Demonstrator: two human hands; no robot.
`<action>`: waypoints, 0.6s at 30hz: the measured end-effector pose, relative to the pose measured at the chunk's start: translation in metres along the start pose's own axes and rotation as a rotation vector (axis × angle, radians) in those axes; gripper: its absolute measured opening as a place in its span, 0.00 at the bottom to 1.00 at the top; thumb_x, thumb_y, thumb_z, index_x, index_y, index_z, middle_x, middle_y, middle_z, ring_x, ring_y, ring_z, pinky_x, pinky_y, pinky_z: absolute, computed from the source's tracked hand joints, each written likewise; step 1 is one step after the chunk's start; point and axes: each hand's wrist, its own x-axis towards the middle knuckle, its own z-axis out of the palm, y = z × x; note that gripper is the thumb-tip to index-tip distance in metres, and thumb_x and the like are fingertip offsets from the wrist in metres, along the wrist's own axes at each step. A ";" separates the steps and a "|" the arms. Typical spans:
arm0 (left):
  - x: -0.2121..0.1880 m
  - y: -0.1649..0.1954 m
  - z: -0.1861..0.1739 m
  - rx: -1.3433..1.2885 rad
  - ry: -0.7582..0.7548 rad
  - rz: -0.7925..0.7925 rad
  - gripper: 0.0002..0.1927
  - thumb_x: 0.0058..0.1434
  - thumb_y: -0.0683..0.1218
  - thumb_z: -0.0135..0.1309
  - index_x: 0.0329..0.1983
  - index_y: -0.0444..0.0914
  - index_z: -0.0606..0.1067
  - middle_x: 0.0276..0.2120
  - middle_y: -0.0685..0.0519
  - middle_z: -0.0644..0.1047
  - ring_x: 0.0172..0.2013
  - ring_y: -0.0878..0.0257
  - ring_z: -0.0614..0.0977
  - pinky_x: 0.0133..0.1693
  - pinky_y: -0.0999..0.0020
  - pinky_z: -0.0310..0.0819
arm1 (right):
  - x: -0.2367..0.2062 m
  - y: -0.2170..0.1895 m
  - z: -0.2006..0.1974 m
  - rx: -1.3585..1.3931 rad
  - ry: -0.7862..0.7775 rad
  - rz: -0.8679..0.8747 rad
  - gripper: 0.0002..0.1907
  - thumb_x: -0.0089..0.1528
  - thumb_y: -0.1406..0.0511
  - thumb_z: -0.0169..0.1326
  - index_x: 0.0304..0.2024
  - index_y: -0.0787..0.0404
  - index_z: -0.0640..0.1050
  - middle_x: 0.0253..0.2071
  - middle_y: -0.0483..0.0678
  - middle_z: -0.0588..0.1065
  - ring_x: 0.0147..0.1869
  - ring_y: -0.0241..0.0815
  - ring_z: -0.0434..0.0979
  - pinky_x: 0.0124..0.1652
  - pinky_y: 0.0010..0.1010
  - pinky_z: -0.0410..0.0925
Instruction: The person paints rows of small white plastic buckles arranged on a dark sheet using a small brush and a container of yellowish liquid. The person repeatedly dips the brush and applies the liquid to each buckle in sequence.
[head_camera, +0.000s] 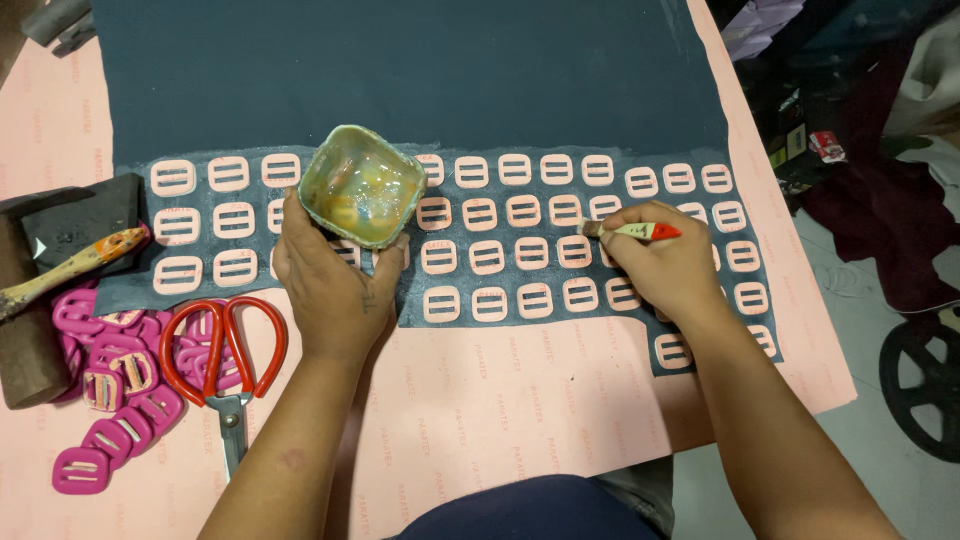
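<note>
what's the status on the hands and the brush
Left hand grips glue bowl. Right hand holds small brush, tip on pink buckles. Nothing blocking.

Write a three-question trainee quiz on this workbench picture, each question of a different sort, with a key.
1. True or false: the left hand holds the red-handled scissors.
2. Which does the right hand hold?
A. a hammer
B. a small brush with a red handle end
C. a magenta buckle
3. Fill in: the pale pink buckle pieces lie in rows on a dark ____ sheet.

Key:
1. False. The left hand holds a small squarish bowl; the scissors lie on the pink paper beside the magenta buckles.
2. B. The brush has its bristle end over the buckle rows.
3. Teal (dark blue-green).
</note>
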 end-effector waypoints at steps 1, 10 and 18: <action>0.000 0.000 0.000 0.006 0.001 0.006 0.55 0.59 0.53 0.69 0.75 0.29 0.46 0.67 0.33 0.62 0.65 0.38 0.63 0.65 0.45 0.58 | 0.003 0.002 -0.001 0.032 0.014 0.034 0.06 0.58 0.69 0.61 0.38 0.63 0.83 0.35 0.47 0.81 0.33 0.31 0.78 0.33 0.21 0.71; 0.000 0.002 0.000 0.023 0.000 -0.005 0.56 0.57 0.53 0.70 0.75 0.29 0.46 0.66 0.34 0.63 0.64 0.39 0.64 0.65 0.44 0.58 | 0.054 0.003 -0.004 0.409 -0.089 0.116 0.06 0.57 0.74 0.59 0.37 0.66 0.80 0.38 0.52 0.82 0.40 0.38 0.84 0.42 0.23 0.77; 0.001 0.001 -0.001 0.025 -0.003 -0.018 0.56 0.57 0.53 0.70 0.75 0.30 0.46 0.66 0.34 0.63 0.64 0.37 0.63 0.64 0.44 0.58 | 0.071 -0.016 0.005 0.285 -0.189 0.144 0.05 0.56 0.74 0.60 0.35 0.66 0.80 0.37 0.51 0.82 0.35 0.36 0.82 0.35 0.22 0.75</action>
